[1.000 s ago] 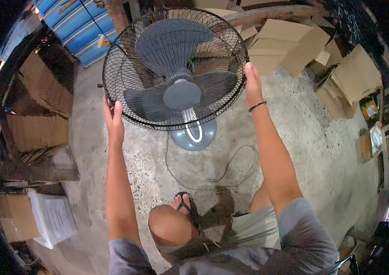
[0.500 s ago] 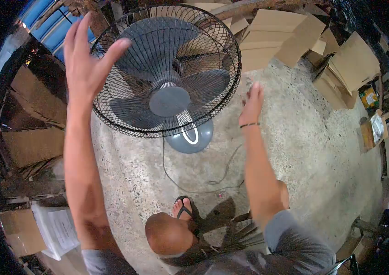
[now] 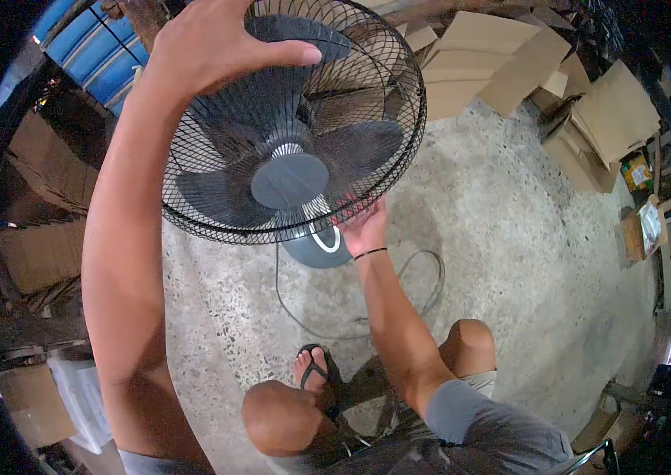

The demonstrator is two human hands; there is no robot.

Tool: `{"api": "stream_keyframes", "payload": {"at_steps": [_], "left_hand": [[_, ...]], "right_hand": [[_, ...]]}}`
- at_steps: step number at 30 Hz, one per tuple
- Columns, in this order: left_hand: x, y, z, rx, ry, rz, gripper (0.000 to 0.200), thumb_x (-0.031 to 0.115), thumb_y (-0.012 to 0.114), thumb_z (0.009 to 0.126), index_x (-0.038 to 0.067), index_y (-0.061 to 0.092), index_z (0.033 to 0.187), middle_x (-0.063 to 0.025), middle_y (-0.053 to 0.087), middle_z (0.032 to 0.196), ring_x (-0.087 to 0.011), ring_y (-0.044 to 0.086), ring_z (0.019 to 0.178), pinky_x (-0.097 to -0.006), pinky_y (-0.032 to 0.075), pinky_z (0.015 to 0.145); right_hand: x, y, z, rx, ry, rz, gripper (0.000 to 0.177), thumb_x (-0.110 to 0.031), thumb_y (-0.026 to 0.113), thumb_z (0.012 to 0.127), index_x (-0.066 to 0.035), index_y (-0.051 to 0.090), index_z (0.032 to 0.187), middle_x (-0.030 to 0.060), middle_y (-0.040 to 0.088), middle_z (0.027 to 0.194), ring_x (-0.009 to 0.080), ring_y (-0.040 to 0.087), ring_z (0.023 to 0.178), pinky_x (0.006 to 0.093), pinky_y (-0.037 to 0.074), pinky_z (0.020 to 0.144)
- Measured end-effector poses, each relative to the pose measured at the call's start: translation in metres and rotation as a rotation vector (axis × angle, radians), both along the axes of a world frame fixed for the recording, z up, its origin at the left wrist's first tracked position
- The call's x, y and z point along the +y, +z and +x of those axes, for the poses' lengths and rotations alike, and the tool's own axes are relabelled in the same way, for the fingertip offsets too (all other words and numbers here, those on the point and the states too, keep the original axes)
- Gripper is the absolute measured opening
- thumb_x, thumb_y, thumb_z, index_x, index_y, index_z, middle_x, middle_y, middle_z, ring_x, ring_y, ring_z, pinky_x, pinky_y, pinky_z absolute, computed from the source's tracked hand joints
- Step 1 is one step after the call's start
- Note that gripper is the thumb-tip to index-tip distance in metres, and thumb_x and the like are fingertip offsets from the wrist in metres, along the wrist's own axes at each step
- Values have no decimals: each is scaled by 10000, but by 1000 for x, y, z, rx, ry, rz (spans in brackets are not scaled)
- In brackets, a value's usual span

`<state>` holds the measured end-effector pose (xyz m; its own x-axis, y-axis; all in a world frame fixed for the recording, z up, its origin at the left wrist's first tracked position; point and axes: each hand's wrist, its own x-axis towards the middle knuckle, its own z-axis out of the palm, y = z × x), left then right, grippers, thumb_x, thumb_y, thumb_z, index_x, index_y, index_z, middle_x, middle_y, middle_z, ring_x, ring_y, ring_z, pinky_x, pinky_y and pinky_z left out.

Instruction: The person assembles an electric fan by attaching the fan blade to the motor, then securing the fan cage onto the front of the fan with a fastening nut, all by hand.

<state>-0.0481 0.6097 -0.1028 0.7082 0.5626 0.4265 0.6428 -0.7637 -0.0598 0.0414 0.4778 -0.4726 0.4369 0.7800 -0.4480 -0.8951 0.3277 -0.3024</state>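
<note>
While a person crouches over a speckled grey concrete floor (image 3: 525,237), flattened brown cardboard boxes (image 3: 494,63) lie heaped from 12 to 3 o'clock. At the centre, reaching up to 12 o'clock, stands a large grey pedestal fan (image 3: 290,180). Its round black wire cage (image 3: 387,95) tilts toward the camera, and its round grey base (image 3: 312,253) sits on the floor just below.

The left hand (image 3: 209,43) is raised at 11 o'clock over the cage's top. Its thumb stretches across the wires and its fingers are curled, but a firm grasp cannot be confirmed. The right hand (image 3: 365,227), above a thin black wristband (image 3: 370,253), presses against the cage's lower rim at 5 o'clock, fingertips among the wires.

A thin black power cord (image 3: 422,277) loops across the floor at 5 o'clock, near a sandalled foot (image 3: 313,368).

The tilted head looks top-heavy, so a slipping hand could probably topple the fan. Fingers poking through the wires might meet the blades, and the foot could snag the cord.

The left fingertips are cut off at the top edge, the right fingers are partly hidden by wires, and the cord's plug is out of view
</note>
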Motion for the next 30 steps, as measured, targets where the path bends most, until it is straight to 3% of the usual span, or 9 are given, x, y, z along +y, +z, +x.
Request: {"api": "stream_keyframes", "payload": {"at_steps": [11, 13, 15, 17, 20, 22, 27, 28, 30], "left_hand": [[-7, 0, 0, 10, 9, -47, 1082, 765, 657, 565, -51, 479, 1253, -232, 529, 1205, -359, 517, 1138, -431, 402, 969], [5, -16, 1, -79, -88, 128, 933, 636, 715, 632, 51, 462, 1314, -191, 501, 1290, -349, 477, 1205, -416, 390, 1000], [11, -20, 0, -70, -97, 170, 953, 658, 708, 616, 41, 466, 1301, -187, 520, 1264, -352, 489, 1189, -417, 398, 990], [11, -19, -2, -67, -107, 222, 974, 680, 700, 600, 32, 471, 1289, -184, 540, 1237, -355, 502, 1173, -417, 406, 980], [8, -16, -5, -78, -113, 158, 972, 671, 707, 596, 17, 471, 1275, -180, 544, 1223, -364, 509, 1156, -422, 418, 958], [10, -18, -7, -105, -126, 216, 971, 723, 686, 555, 48, 526, 1233, -145, 584, 1132, -362, 566, 1047, -481, 454, 856], [-3, -12, -7, -62, -80, 155, 934, 651, 726, 574, 54, 491, 1252, -146, 574, 1140, -347, 553, 1069, -455, 455, 872], [-3, -11, -7, -56, -79, 153, 925, 649, 728, 571, 60, 496, 1245, -139, 577, 1127, -347, 557, 1059, -453, 459, 864], [-3, -12, -7, -64, -93, 178, 908, 642, 734, 565, 65, 505, 1228, -125, 581, 1114, -346, 568, 1034, -445, 471, 840]], "right_hand": [[4, 35, 0, 21, -56, -56, 599, -698, 326, 869, -209, 503, 1166, 2, 543, 1066, 222, 500, 987, 519, 383, 797], [4, 30, -1, 7, -74, -98, 631, -719, 323, 857, -206, 500, 1178, 2, 540, 1067, 223, 491, 995, 527, 379, 798], [3, 9, 1, -40, -66, -57, 662, -734, 311, 850, -201, 492, 1198, 9, 530, 1040, 233, 471, 993, 515, 377, 792], [-4, 10, 8, -68, -71, -50, 726, -744, 303, 846, -200, 443, 1307, 26, 517, 1189, 251, 444, 1125, 556, 351, 872], [-4, 2, 34, -327, -13, -278, 737, -691, 360, 872, -146, 400, 1367, 32, 447, 1363, 204, 384, 1237, 499, 222, 1053], [-7, 25, 61, -497, -143, -243, 737, -664, 370, 885, -126, 372, 1389, 40, 431, 1379, 204, 365, 1259, 475, 233, 1055], [-10, 107, 96, -1149, -259, -44, 755, -501, 505, 904, 11, 288, 1415, 124, 397, 1399, 214, 357, 1295, 344, 265, 1069], [-4, 103, 104, -1227, -305, -33, 721, -346, 611, 868, 20, 296, 1404, 152, 411, 1360, 234, 398, 1246, 336, 288, 1062], [6, 101, 112, -1265, -300, 5, 740, -346, 632, 852, 14, 297, 1405, 154, 403, 1364, 235, 396, 1248, 340, 289, 1063]]}}
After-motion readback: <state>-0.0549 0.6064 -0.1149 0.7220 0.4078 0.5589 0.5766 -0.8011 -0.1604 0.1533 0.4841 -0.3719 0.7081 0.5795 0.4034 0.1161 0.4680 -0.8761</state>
